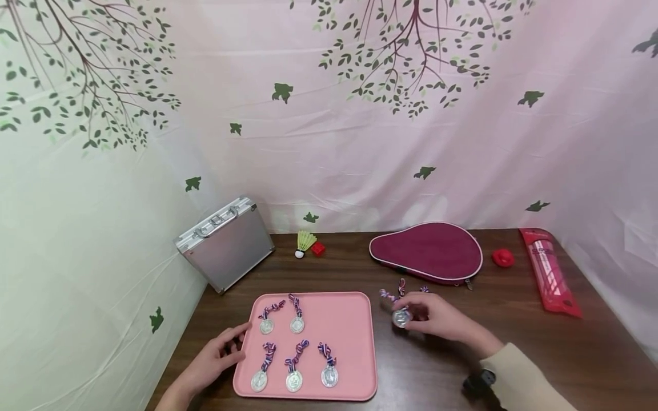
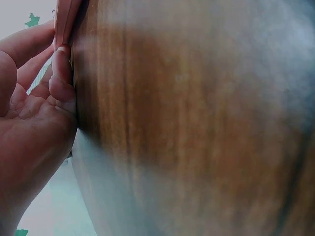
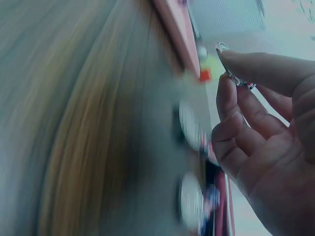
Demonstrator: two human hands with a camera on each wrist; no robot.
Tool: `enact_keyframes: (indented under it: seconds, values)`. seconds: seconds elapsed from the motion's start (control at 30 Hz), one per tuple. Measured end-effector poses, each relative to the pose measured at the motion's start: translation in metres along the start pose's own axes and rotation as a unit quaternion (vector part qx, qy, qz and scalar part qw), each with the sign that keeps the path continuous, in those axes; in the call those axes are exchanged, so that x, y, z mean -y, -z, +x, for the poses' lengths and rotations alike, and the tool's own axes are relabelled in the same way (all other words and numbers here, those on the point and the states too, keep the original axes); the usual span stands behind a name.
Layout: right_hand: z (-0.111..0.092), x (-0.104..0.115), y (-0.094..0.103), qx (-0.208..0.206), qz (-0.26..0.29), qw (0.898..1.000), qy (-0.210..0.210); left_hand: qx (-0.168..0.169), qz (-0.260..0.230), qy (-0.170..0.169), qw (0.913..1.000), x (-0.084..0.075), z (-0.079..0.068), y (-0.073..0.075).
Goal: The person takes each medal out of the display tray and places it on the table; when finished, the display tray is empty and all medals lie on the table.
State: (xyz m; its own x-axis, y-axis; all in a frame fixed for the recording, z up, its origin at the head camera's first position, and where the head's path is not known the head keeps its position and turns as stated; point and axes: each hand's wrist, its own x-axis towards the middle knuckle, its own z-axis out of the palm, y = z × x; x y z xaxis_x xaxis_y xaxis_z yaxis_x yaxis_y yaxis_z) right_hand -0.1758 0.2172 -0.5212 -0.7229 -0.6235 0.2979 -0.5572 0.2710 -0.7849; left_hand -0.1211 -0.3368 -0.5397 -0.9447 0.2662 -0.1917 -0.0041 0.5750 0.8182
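The left hand (image 1: 218,357) is touching the left rim of the pink tray (image 1: 352,342), thumb and forefinger apart; five silver medals (image 1: 294,381) are lying inside. The right hand (image 1: 434,315) is pinching another medal (image 1: 400,318) just right of the tray! Behind, a maroon table-tennis bat case (image 1: 429,252) is resting near the leaf-printed backdrop (image 1: 339,154).

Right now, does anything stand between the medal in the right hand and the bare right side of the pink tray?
Nothing visible does: between the medal in the right hand and the pink tray lie only a strip of table and the tray's rim.
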Motion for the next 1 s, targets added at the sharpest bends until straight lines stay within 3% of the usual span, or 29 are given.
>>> enact_keyframes:
  seconds: [0.17,0.43,0.8,1.0]
  values:
    - [-0.039,-0.014,0.036,-0.026,-0.039,0.996,-0.072,-0.001,0.0,0.004,1.0,-0.001,0.0,-0.001]
    - [-0.08,-0.029,0.066,-0.07,-0.142,0.973,-0.169,0.001,0.0,0.017,0.9999,-0.004,0.0,0.0]
    - [-0.085,-0.032,0.069,-0.063,-0.251,0.951,-0.167,-0.001,-0.002,0.012,0.9999,-0.004,-0.001,-0.001]
    - [-0.085,-0.029,0.071,-0.052,-0.257,0.95,-0.168,-0.003,-0.001,0.009,1.0,-0.002,0.0,0.0]
